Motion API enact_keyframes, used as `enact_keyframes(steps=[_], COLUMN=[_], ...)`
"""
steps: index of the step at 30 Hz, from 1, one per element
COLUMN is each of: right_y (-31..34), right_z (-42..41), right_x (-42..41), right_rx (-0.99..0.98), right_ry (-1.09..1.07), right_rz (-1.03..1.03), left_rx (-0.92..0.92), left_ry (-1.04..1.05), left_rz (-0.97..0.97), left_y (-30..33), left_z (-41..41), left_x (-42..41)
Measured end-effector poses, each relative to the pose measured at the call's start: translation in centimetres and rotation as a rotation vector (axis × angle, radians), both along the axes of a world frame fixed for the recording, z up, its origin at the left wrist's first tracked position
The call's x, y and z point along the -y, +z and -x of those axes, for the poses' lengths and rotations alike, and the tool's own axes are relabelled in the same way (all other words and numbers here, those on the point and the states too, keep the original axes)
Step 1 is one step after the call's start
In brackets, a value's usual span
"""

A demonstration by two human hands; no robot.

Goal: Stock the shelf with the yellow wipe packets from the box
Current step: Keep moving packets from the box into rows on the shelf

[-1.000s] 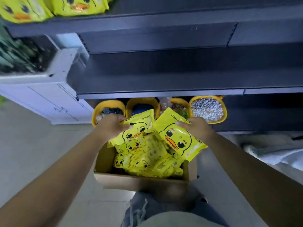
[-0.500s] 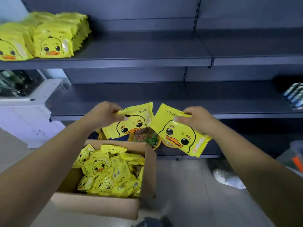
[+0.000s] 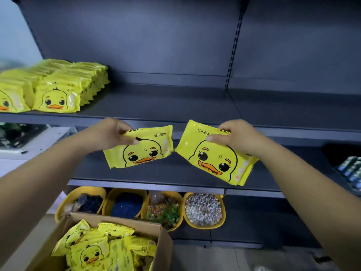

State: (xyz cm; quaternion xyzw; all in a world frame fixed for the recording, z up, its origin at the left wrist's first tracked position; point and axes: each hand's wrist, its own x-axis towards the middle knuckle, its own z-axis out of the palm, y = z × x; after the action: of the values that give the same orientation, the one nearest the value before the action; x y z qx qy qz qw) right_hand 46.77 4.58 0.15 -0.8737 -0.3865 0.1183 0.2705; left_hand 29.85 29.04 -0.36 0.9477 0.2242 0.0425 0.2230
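Left hand (image 3: 109,133) pinches one packet (image 3: 140,149) by its top edge; right hand (image 3: 234,135) pinches another (image 3: 214,157). Box (image 3: 164,245) at seven o'clock, stocked stack (image 3: 56,89) at ten.

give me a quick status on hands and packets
Left hand pinching one packet, right hand pinching another. Both held in front of the shelf, not placed. Nothing in the way.

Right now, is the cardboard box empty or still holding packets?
Still holding packets: the open cardboard box shows a pile of yellow wipe packets inside.
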Motion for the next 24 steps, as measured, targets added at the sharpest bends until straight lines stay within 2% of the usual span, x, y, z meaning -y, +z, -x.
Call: enact_keyframes(steps=[6,9,16,21,24], right_y=[2.0,2.3,2.8,3.4,3.2], right_z=[-7.3,-9.6,-13.2,-15.2,-16.0], right_x=[-10.2,-15.3,-23.9,-30.1,-34.0], right_rx=[0.002,0.023,0.064,0.162,0.156], right_ry=[0.108,0.183,0.266,0.312,0.349], right_rz=[-0.069,-0.061,-0.032,0.009,0.020], left_rx=[0.107,0.103,0.077,-0.037,-0.073], left_ry=[0.195,0.263,0.302,0.265,0.269], left_rz=[0.045,0.037,-0.003,-0.070,-0.076], left_y=[1.7,2.2,2.4,3.0,3.2], left_z=[-2.8,-3.7,-5.1,-5.3,-5.6], left_x=[-7.2,-10.1,-15.3,-17.9,-18.9])
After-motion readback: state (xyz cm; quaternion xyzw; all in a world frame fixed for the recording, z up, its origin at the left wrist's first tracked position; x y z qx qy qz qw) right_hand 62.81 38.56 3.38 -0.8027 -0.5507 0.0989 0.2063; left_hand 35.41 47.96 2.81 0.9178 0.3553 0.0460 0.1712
